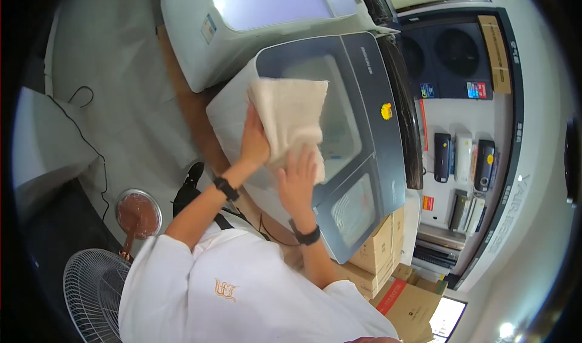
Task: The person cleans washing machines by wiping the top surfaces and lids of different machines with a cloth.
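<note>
A folded cream cloth (pixel 290 116) lies over the glass lid of a grey top-loading washing machine (pixel 357 109). My left hand (pixel 256 138) holds the cloth's left edge, its fingers partly hidden under the fabric, with a black band on that wrist. On the cloth's lower part rests my right hand (pixel 298 176), palm down with the fingers spread and somewhat blurred; a dark watch is on this wrist. The machine's second, smaller window (pixel 354 209) lies to the right of my right hand, near the lower edge of the top.
Another white machine (pixel 200 46) stands beside this one, at the upper left. Cardboard boxes (pixel 409 303) are stacked at lower right. A wire fan (pixel 91 288) and a round stool (pixel 139 213) stand at lower left. A black cable (pixel 82 131) crosses the floor.
</note>
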A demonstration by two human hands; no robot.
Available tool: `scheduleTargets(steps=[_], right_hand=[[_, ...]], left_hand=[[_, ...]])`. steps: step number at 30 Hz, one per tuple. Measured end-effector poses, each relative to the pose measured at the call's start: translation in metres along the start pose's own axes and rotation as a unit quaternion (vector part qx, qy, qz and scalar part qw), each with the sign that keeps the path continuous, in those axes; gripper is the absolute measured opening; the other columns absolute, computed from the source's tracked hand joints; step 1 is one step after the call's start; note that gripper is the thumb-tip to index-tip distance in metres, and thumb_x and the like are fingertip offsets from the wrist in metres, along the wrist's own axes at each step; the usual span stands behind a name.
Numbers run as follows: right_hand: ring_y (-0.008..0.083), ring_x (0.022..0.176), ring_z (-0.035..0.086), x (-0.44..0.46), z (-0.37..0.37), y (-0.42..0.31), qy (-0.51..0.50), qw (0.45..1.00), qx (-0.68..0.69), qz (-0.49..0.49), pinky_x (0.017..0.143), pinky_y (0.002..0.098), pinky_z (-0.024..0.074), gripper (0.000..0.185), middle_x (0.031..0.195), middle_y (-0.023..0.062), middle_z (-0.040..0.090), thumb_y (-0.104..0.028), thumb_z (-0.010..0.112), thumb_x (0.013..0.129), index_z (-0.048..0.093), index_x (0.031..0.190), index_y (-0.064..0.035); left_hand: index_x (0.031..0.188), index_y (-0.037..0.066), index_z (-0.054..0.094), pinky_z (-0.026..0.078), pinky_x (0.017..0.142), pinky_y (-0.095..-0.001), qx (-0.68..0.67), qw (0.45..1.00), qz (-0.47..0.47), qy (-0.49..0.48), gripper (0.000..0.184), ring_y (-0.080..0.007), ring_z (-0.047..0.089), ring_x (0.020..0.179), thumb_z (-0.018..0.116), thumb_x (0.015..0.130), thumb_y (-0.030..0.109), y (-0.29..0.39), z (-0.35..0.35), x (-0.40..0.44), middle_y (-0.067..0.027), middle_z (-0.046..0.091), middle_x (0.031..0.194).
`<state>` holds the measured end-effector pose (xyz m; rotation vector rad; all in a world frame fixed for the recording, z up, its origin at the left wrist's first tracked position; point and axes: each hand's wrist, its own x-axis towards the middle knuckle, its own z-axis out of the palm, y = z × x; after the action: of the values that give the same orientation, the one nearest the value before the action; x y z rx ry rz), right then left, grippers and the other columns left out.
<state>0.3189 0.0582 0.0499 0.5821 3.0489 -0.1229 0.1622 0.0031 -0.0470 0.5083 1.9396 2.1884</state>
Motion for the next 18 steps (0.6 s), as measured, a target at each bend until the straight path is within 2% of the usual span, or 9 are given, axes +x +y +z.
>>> scheduleTargets(steps=[4, 5, 7, 9, 13, 15, 18], right_hand=[[0.0549, 0.156, 0.018, -0.004, 0.012, 0.046, 0.035, 0.999, -0.017, 0.035, 0.124, 0.0638, 0.018, 0.063, 0.17, 0.0325, 0.019, -0.026, 0.051, 0.105, 0.037, 0.162, -0.0043], [0.0548, 0.156, 0.018, 0.01, 0.016, 0.05, 0.053, 0.997, -0.018, 0.05, 0.124, 0.0635, 0.0185, 0.063, 0.17, 0.0328, 0.019, -0.026, 0.051, 0.105, 0.037, 0.162, -0.0038], [0.055, 0.155, 0.019, 0.046, 0.024, 0.046, 0.091, 0.993, -0.026, 0.067, 0.124, 0.0633, 0.0195, 0.063, 0.169, 0.0343, 0.02, -0.027, 0.052, 0.105, 0.037, 0.162, -0.0043], [0.0556, 0.155, 0.02, 0.075, 0.029, 0.024, 0.125, 0.989, -0.041, 0.072, 0.124, 0.0635, 0.0205, 0.064, 0.167, 0.0368, 0.023, -0.031, 0.054, 0.106, 0.038, 0.163, -0.0066], [0.0547, 0.153, 0.027, 0.076, 0.023, -0.018, 0.116, 0.993, -0.02, -0.004, 0.124, 0.0631, 0.0215, 0.063, 0.165, 0.0352, 0.028, -0.032, 0.056, 0.105, 0.041, 0.161, -0.0086], [0.054, 0.152, 0.03, 0.05, 0.014, -0.027, 0.095, 0.995, 0.015, -0.032, 0.124, 0.063, 0.0222, 0.062, 0.165, 0.0342, 0.031, -0.033, 0.056, 0.105, 0.043, 0.16, -0.0094], [0.0523, 0.153, 0.028, 0.011, 0.016, 0.002, 0.072, 0.997, -0.023, -0.034, 0.123, 0.0632, 0.0232, 0.06, 0.166, 0.0323, 0.03, -0.032, 0.056, 0.105, 0.045, 0.159, -0.0084]], left_hand=[[0.159, -0.003, 0.036, 0.026, 0.128, -0.0495, 0.058, 0.998, -0.015, -0.027, 0.058, -0.0468, 0.029, 0.154, 0.05, 0.106, 0.018, 0.004, 0.002, -0.013, -0.0281, 0.031, 0.166], [0.16, -0.004, 0.032, 0.024, 0.129, -0.0492, 0.04, 0.998, -0.046, 0.026, 0.059, -0.0479, 0.026, 0.155, 0.047, 0.107, 0.017, -0.002, 0.008, -0.003, -0.0292, 0.029, 0.167], [0.162, -0.004, 0.029, 0.021, 0.13, -0.048, 0.084, 0.995, -0.002, 0.054, 0.058, -0.0475, 0.021, 0.157, 0.04, 0.112, 0.022, -0.017, 0.007, 0.031, -0.028, 0.025, 0.17], [0.163, -0.005, 0.024, 0.018, 0.131, -0.0465, 0.058, 0.995, 0.009, 0.084, 0.06, -0.0445, 0.017, 0.159, 0.032, 0.115, 0.029, -0.017, -0.002, 0.065, -0.0258, 0.02, 0.172], [0.165, -0.004, 0.021, 0.02, 0.131, -0.045, 0.037, 0.993, -0.091, 0.064, 0.061, -0.0399, 0.019, 0.16, 0.033, 0.114, 0.027, -0.065, -0.007, 0.087, -0.025, 0.02, 0.173], [0.165, -0.003, 0.022, 0.022, 0.13, -0.0446, 0.035, 0.996, -0.078, 0.038, 0.062, -0.0402, 0.021, 0.159, 0.037, 0.112, 0.026, -0.068, 0.007, 0.06, -0.0258, 0.023, 0.171], [0.164, -0.002, 0.024, 0.025, 0.129, -0.044, 0.04, 0.997, -0.068, 0.004, 0.063, -0.0407, 0.025, 0.158, 0.042, 0.11, 0.024, -0.057, 0.018, -0.009, -0.0271, 0.027, 0.169]])
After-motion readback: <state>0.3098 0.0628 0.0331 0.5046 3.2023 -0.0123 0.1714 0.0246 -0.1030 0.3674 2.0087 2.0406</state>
